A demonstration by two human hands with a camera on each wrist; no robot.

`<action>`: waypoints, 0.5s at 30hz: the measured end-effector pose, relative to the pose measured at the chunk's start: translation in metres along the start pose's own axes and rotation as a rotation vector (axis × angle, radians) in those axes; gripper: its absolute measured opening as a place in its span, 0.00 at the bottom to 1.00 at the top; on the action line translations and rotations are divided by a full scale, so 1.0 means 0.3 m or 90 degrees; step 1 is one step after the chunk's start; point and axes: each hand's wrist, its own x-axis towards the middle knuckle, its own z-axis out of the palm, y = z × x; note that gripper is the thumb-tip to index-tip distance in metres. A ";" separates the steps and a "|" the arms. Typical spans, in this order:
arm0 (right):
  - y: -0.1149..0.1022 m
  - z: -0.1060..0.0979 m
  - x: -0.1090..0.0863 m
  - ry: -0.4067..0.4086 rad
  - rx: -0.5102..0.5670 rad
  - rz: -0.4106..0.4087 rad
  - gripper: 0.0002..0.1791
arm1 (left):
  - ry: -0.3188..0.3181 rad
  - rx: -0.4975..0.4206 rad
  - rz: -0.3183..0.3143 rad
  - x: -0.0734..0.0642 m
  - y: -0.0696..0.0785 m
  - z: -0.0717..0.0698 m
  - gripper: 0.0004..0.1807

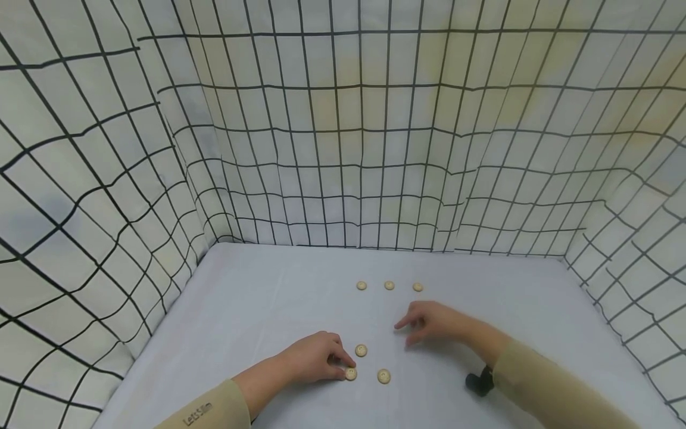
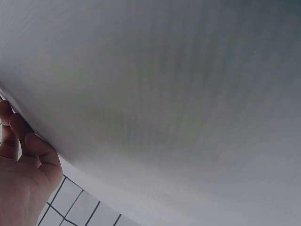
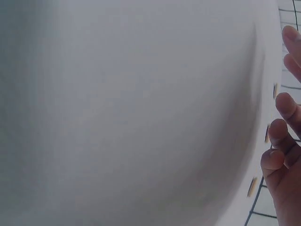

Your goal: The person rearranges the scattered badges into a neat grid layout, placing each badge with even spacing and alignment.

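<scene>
My left hand pinches a round beige button low over the table, thumb and index finger at its edge. In the left wrist view the left hand has bent fingers, and the button is out of sight. A second button lies just beyond the index finger, and a third button sits to the right. My right hand hovers with loosely spread fingers and holds nothing. In the right wrist view that right hand shows relaxed fingers at the edge.
Three more buttons lie in a row farther back: a left one, a middle one and a right one. A white cloth covers the table. Black-gridded white walls stand behind and at both sides.
</scene>
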 end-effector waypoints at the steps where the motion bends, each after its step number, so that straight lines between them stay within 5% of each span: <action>1: -0.009 0.005 -0.002 -0.006 -0.002 -0.004 0.18 | 0.001 0.002 0.000 0.001 0.000 0.000 0.11; 15: -0.124 0.067 -0.021 -0.084 0.002 -0.089 0.17 | -0.002 0.008 -0.001 0.005 0.003 -0.001 0.11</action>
